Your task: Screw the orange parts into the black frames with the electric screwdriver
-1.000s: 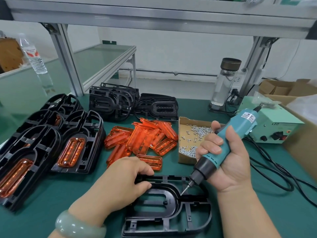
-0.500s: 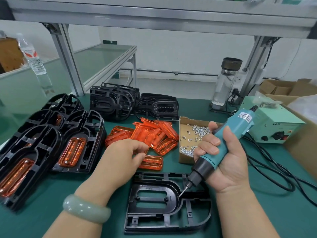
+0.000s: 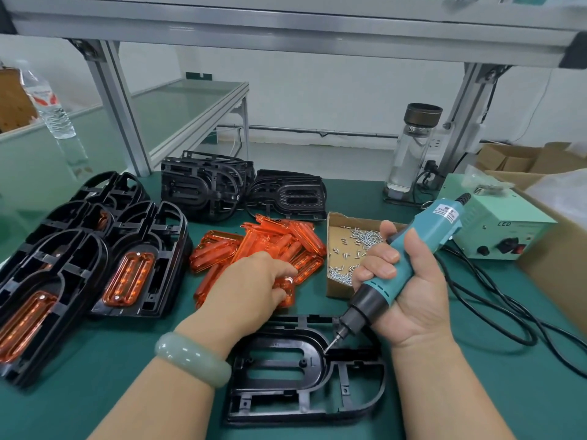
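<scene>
An empty black frame [image 3: 305,373] lies flat on the green mat in front of me. My right hand [image 3: 409,290] grips the teal electric screwdriver [image 3: 400,265], its bit tip touching the frame's upper right. My left hand [image 3: 251,287], a pale green bangle on its wrist, reaches over the nearest orange part [image 3: 286,292] at the front of the orange pile [image 3: 270,246], its fingers curled round the part. Black frames with orange parts fitted [image 3: 127,265] lie at the left.
A cardboard box of small screws [image 3: 346,249] sits right of the orange pile. Bare black frames [image 3: 241,188] stand stacked at the back. The green power unit [image 3: 498,223] and its black cables [image 3: 495,309] lie at the right, beside a glass bottle [image 3: 413,147] and cardboard boxes [image 3: 552,236].
My left hand left the black frame and moved up to the orange pile, closing on an orange part. The right hand and screwdriver stayed nearly still.
</scene>
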A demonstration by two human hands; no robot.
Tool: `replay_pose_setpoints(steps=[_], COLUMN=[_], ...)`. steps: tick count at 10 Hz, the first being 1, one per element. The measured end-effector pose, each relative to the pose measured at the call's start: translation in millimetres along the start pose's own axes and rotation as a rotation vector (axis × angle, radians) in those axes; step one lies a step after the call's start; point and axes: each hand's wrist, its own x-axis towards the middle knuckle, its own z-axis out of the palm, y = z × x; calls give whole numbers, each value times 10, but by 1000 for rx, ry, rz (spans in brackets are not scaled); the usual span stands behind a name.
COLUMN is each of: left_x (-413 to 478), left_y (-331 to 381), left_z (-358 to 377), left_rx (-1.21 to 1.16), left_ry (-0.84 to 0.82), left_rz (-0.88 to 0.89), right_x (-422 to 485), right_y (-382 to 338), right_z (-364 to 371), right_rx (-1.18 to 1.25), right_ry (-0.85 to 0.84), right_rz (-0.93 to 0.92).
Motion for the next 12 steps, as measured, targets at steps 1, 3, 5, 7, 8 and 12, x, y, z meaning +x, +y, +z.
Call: replay_pose_setpoints(steps=[1, 3, 5, 7, 8, 12], left_x=[-96, -269, -373, -404, -408, -424], left_y=[-18, -38, 57, 62, 56, 59], left_z=[-18, -40, -133, -136, -122, -110], left_rx=[-129, -755, -1484, -1572, -1573, -1364], left_ry=[202, 485, 354, 274, 263, 308], left_rz=[-38, -306, -433, -391, -359, -209], right_x=[2, -3, -10, -2, 2, 10], right_y=[5, 18, 41, 58, 57, 47], right_z=[3, 4, -7, -14, -19, -45], right_rx=[-7, -12, -23, -27, -21, -9], right_ry=[2, 3, -3, 2, -5, -18], right_rz=[-3, -5, 11, 34, 38, 44])
